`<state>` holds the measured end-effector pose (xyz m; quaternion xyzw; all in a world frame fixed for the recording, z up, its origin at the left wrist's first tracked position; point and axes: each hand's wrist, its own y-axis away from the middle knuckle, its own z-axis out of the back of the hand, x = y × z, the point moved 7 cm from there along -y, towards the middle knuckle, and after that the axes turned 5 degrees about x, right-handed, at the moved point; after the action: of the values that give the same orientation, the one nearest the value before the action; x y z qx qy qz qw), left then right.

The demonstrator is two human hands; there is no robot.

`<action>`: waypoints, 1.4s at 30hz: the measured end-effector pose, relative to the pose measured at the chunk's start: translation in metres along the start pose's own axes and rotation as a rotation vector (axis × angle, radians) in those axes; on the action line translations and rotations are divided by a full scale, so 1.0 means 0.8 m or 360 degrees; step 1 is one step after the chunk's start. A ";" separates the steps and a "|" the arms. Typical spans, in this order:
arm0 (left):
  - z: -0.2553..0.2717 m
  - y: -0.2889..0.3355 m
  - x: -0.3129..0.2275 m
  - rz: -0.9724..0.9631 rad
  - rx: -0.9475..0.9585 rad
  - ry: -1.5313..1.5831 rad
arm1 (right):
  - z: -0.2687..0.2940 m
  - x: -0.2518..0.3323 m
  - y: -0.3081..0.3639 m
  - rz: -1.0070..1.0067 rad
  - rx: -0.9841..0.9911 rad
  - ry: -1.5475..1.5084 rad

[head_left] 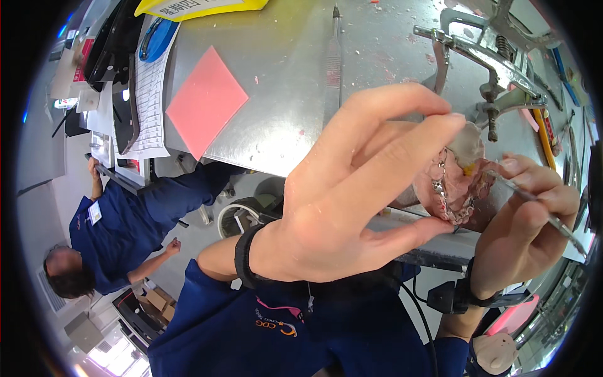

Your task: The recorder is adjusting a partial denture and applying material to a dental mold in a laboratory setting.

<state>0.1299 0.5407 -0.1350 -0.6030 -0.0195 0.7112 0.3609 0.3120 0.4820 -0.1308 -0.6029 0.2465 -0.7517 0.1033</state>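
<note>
My left hand [342, 204] holds a dental cast [463, 144] between its fingers and thumb, over the front edge of the bench. The cast carries pink wax and a shiny metal framework [441, 182], with a small yellow spot near its middle. A thin metal carving tool [561, 227] is pinched in my right hand [524, 217]. The tool's working end points at the right side of the cast; whether it touches cannot be told. My left fingers hide part of the cast.
A metal articulator [465, 50] stands beyond the cast, with a yellow-handled tool [544, 138] beside it. A pink wax sheet [207, 103], tweezers [335, 56] and a yellow tray [207, 9] lie on the bench. Another person [135, 217] is at the left, near a bin [225, 220].
</note>
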 end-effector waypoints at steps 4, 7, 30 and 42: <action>0.002 0.000 -0.002 0.0022 0.0046 -0.0064 | -0.012 -0.006 0.003 -0.0093 0.0006 -0.0046; 0.003 -0.001 -0.003 0.0027 0.0101 -0.0078 | -0.017 -0.009 0.004 -0.0136 0.0014 -0.0118; 0.006 -0.003 -0.004 -0.0081 0.0106 -0.0193 | -0.034 0.003 -0.008 -0.0200 0.0043 0.0073; -0.004 -0.002 -0.014 -0.0352 0.0199 -0.0270 | -0.002 -0.003 -0.003 -0.0027 -0.0006 -0.0020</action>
<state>0.1336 0.5343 -0.1257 -0.5113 -0.0719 0.7153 0.4709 0.3113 0.4852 -0.1318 -0.6098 0.2421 -0.7484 0.0973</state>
